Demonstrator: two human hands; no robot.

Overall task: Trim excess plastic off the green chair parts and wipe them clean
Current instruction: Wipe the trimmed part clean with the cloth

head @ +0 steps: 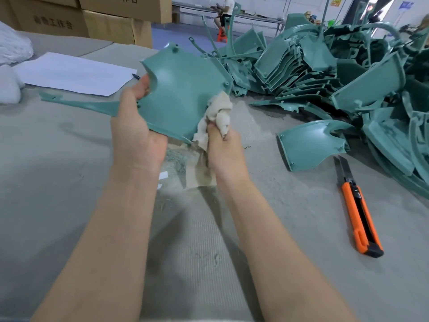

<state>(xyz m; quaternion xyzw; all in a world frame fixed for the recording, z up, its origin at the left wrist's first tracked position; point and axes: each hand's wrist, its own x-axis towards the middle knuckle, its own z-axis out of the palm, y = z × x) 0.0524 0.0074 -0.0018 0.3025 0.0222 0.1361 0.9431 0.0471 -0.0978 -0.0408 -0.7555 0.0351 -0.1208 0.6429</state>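
A green chair part (181,89) with a long thin arm reaching left is held up above the table. My left hand (137,126) grips its left edge, thumb on the near face. My right hand (222,147) grips a beige rag (219,112) bunched against the part's lower right corner; the rag's tail hangs down to the table. An orange utility knife (358,210) lies on the table to the right, blade pointing away. Another green part (311,145) lies beyond the knife.
A big heap of green chair parts (336,66) fills the right back. White paper (74,73) with a pen lies at the left. Cardboard boxes (92,19) stand behind. The table (58,182) has a grey cloth cover with plastic shavings. A person sits far behind.
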